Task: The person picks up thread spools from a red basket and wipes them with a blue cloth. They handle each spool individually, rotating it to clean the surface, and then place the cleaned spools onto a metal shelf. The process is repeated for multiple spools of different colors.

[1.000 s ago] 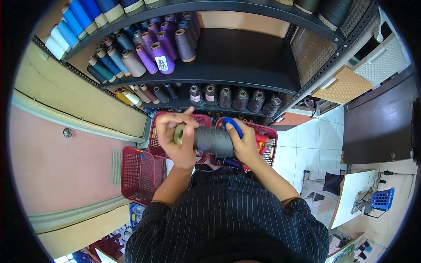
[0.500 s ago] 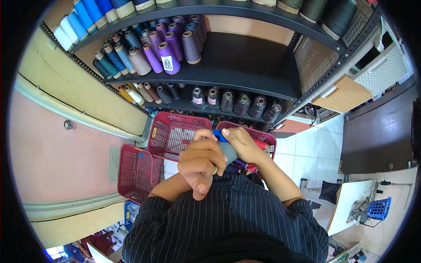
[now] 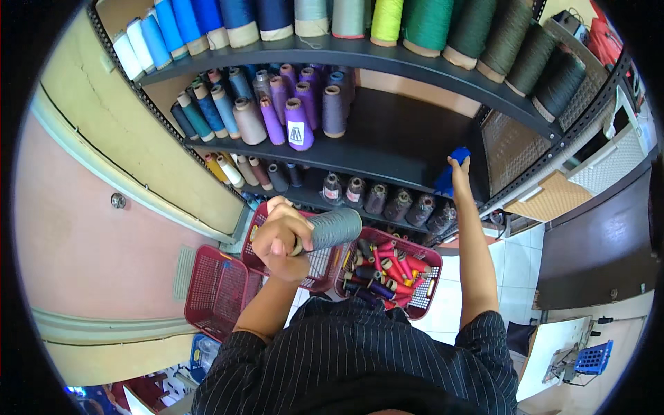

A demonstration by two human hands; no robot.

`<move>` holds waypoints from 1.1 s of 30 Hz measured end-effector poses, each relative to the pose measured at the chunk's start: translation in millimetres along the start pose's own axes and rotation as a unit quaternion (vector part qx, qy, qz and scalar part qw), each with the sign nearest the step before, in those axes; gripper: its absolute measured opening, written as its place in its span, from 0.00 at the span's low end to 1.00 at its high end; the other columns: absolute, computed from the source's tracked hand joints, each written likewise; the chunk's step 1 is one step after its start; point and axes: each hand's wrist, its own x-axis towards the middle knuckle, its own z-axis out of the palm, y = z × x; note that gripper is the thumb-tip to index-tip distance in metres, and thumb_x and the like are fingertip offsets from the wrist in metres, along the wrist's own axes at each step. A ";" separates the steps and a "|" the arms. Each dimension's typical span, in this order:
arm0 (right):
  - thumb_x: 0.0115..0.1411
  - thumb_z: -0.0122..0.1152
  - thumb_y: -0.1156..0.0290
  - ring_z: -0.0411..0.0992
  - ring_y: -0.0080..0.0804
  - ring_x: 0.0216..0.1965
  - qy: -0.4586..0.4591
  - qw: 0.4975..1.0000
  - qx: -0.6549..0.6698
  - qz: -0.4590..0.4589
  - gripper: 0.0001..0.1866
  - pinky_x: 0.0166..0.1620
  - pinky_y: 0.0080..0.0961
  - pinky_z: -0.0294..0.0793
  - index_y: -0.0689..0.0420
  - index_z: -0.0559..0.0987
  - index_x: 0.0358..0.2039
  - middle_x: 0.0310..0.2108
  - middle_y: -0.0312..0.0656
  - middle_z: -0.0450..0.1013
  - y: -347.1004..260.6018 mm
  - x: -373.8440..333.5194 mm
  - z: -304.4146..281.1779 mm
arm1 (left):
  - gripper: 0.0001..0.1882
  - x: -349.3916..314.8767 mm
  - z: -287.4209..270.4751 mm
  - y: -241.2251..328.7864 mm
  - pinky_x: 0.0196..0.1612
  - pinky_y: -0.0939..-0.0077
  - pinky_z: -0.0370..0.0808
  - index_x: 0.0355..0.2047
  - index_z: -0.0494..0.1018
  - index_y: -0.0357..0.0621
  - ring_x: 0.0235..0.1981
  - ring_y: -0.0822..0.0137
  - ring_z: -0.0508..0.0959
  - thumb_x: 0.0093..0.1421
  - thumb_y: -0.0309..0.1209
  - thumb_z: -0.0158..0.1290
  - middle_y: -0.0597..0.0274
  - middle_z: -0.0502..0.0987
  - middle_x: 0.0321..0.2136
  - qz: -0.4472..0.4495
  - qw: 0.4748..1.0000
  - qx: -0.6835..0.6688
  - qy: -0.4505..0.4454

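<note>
My left hand is closed around the narrow end of a grey-green thread cone, which lies tilted with its wide end toward the right. It is held in front of the rack, above the baskets. My right arm reaches out to the right end of the middle shelf. There my right hand grips a bright blue cloth that hangs down by the shelf's front edge. The far fingers of that hand are partly hidden behind the cloth.
Purple cones and others crowd the middle shelf's left side. Large cones line the shelf above; dark wrapped cones stand below. A red basket holds loose spools, with another red basket at left. A door flanks the rack.
My hands, together before my chest earlier, are now apart. The left has shifted left with the thread cone; the right has carried the blue cloth up and right to the shelf. The view has shifted.
</note>
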 end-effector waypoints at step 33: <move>0.55 0.61 0.61 0.68 0.54 0.50 -0.152 0.957 -0.145 -0.199 0.32 0.53 0.43 0.64 0.66 0.66 0.56 0.49 0.58 0.70 -42.4 -115.9 277.3 | 0.43 5.0 -11.8 -275.8 0.66 0.59 0.47 0.66 0.39 0.37 0.65 0.44 0.49 0.56 0.30 0.52 0.38 0.46 0.64 -0.225 0.947 0.134 -0.186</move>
